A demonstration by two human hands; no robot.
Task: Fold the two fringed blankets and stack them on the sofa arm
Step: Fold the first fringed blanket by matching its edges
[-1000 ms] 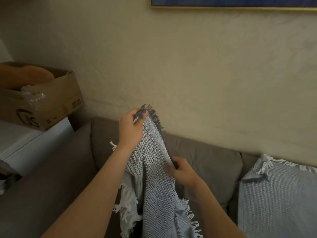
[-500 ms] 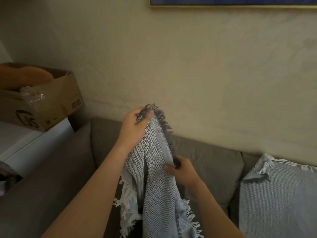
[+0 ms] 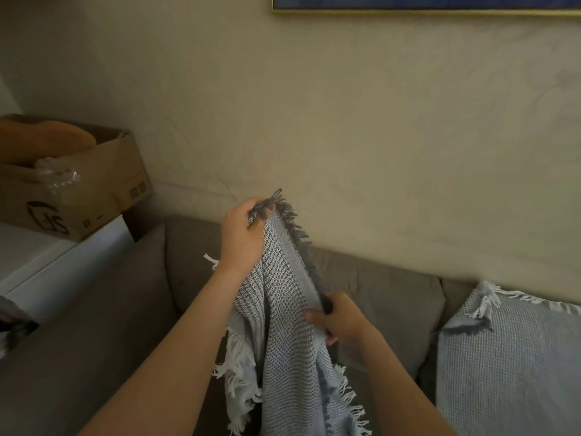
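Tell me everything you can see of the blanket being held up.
The blanket is a blue-grey, waffle-textured weave with fringed edges, pale fringe low down, darker fringe on top. It hangs bunched, not yet folded, before the grey sofa. The left hand grips its top corner; the right hand pinches the fringed edge lower down. Its bottom runs out of view.

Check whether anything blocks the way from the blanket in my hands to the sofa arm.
Nothing visible does. The blanket, gripped by the left hand and right hand, hangs just right of the sofa arm, and only grey fabric shows between them. A dark thing at the left edge may lie on the arm; cannot tell.
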